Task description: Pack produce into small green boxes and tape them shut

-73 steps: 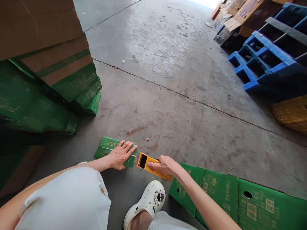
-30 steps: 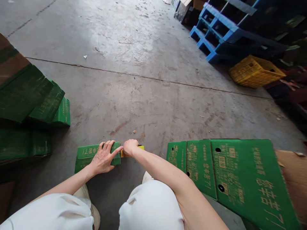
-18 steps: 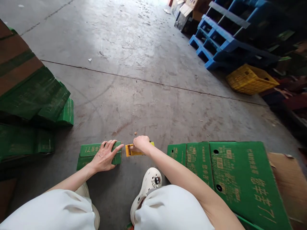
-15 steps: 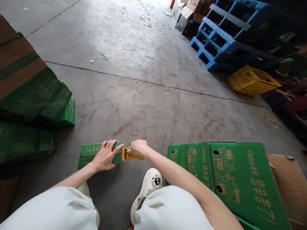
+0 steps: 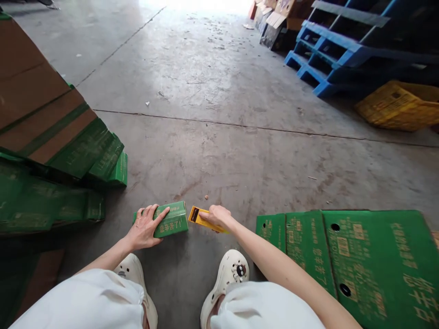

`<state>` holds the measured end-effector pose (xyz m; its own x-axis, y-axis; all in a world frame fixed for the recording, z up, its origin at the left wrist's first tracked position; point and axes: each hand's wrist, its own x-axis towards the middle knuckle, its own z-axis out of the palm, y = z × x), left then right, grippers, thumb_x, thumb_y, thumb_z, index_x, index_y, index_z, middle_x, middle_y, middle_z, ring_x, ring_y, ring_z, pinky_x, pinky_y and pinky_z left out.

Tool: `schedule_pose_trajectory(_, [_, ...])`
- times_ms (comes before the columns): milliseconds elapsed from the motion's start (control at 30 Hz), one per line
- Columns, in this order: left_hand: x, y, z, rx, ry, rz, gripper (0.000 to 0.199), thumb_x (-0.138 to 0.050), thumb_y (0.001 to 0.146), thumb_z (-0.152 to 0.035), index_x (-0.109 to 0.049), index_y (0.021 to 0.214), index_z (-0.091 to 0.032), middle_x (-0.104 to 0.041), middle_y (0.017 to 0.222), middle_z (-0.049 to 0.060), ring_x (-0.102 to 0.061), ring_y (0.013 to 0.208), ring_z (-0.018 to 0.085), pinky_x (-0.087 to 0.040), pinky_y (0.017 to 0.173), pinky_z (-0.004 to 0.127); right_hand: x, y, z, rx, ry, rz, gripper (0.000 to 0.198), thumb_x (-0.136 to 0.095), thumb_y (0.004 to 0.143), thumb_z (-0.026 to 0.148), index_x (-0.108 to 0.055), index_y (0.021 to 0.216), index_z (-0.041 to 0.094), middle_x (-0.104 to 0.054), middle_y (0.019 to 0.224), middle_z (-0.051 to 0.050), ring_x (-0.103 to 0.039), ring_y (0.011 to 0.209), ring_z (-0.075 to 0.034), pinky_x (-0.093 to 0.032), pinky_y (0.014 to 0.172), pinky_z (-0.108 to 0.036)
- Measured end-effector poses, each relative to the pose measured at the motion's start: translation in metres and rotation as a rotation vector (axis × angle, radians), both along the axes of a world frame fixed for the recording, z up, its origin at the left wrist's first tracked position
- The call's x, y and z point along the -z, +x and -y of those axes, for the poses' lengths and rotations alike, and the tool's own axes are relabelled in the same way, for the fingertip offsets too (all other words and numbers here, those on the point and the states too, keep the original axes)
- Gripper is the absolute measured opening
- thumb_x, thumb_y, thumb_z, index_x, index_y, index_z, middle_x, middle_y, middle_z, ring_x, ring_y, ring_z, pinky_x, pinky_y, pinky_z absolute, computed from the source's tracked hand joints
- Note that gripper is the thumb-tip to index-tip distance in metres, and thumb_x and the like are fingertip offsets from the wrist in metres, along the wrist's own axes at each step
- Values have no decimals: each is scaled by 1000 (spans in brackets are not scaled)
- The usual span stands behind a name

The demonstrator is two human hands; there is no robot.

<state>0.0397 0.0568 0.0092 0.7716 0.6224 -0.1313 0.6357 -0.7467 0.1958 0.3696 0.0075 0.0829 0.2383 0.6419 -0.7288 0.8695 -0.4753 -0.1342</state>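
Between my feet and the cracked floor line, a small green carton (image 5: 174, 219) with gold lettering lies on the concrete. My left hand (image 5: 144, 227) grips it from the left, with fingers over its top and thumb toward the near side. To its right, my right hand (image 5: 216, 216) is closed round a yellow tool (image 5: 205, 219) that looks like a carton stapler. The tool's dark front end points at the carton's right end, with a narrow gap between them. My palm and fingers hide part of the tool.
Flat green cartons (image 5: 373, 256) lie overlapping on the right. Stacked green and brown cartons (image 5: 65, 132) stand on the left. Blue pallets (image 5: 329, 50) and a yellow crate (image 5: 394, 105) are at the far right. White clogs (image 5: 228, 272) are near the carton.
The tool has drawn back from the carton's right end, where it was touching. The carton has turned, so more of its lettered side shows. The view has shifted slightly left.
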Motion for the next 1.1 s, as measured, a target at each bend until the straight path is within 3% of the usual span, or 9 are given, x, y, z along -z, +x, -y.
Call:
schedule_pose_trajectory(233, [-3, 35, 18, -211, -61, -24, 111, -81, 70, -50, -32, 168, -30, -45, 153, 22, -40, 140, 46, -30, 111, 60, -25, 46, 8, 249, 103, -238, 57, -54, 95, 66, -70, 74, 15, -74, 68, -11, -71, 66, -23, -46, 58, -27])
schedule_pose_trajectory(333, [3, 47, 32, -301, -123, -2, 118, -80, 73, -54, -19, 171, -31, -43, 154, 23, -43, 138, 47, -35, 106, 63, -27, 59, 12, 329, 143, -435, 67, -56, 88, 79, -64, 69, 16, -69, 66, -7, -62, 60, -18, -39, 52, -25])
schedule_pose_trajectory(433, [11, 51, 29, -341, -318, 122, 119, -74, 81, -57, -4, 173, -30, -49, 149, 21, -54, 128, 41, -44, 101, 58, -28, 57, 22, 361, 116, -658, 73, -59, 79, 90, -63, 74, 17, -65, 66, -3, -55, 59, -14, -36, 52, -24])
schedule_pose_trajectory(533, [11, 47, 8, -507, -592, 370, 97, -66, 90, -59, -26, 169, -22, -57, 142, 19, -65, 116, 32, -51, 100, 48, -28, 46, 36, 333, 80, -812, 73, -62, 76, 91, -60, 74, 18, -60, 65, 0, -49, 58, -11, -34, 53, -24])
schedule_pose_trajectory(633, [-2, 41, -9, -750, -955, 605, 72, -60, 93, -70, -64, 139, -15, -69, 124, 17, -71, 104, 26, -57, 88, 39, -24, 32, 46, 301, 84, -886, 73, -64, 75, 90, -59, 73, 18, -56, 65, 1, -45, 59, -11, -33, 54, -24])
schedule_pose_trajectory(733, [-22, 39, -11, -843, -1415, 681, 75, -66, 85, -81, -75, 115, -13, -75, 109, 15, -73, 93, 22, -57, 77, 31, -19, 14, 50, 278, 83, -948, 75, -65, 73, 92, -61, 77, 17, -56, 67, 1, -45, 60, -10, -35, 55, -23])
schedule_pose_trajectory(833, [-37, 41, -5, -824, -1743, 652, 71, -78, 79, -77, -77, 112, -15, -77, 111, 13, -73, 92, 19, -57, 75, 29, -19, -5, 50, 219, 65, -1000, 76, -65, 73, 91, -64, 83, 15, -59, 70, 1, -47, 61, -10, -37, 56, -22])
schedule_pose_trajectory(1000, [-39, 40, 1, -806, -1878, 668, 52, -99, 66, -43, -77, 104, -16, -77, 95, 6, -72, 82, 16, -56, 74, 27, -25, -18, 49, 153, 29, -942, 69, -66, 76, 85, -63, 82, 17, -58, 68, 1, -49, 58, -11, -37, 51, -22])
schedule_pose_trajectory(1100, [-32, 40, 2, -840, -1844, 670, 49, -103, 59, -39, -75, 93, -16, -74, 82, 2, -70, 73, 14, -55, 71, 27, -26, -19, 49, 137, 12, -923, 68, -67, 75, 84, -64, 87, 17, -61, 70, 1, -52, 59, -13, -40, 52, -23])
